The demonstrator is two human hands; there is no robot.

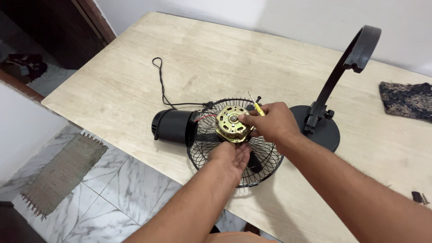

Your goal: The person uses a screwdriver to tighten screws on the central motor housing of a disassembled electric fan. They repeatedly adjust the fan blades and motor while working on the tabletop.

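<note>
Wooden table: both hands hold brass motor over fan grille

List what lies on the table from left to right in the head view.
Black motor housing → black wire fan grille with the brass-coloured motor → black fan stand → dark patterned cloth.

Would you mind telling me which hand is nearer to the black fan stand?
The right hand: it grips the brass motor just left of the fan stand. The left hand sits lower over the wire grille, farther away.
</note>
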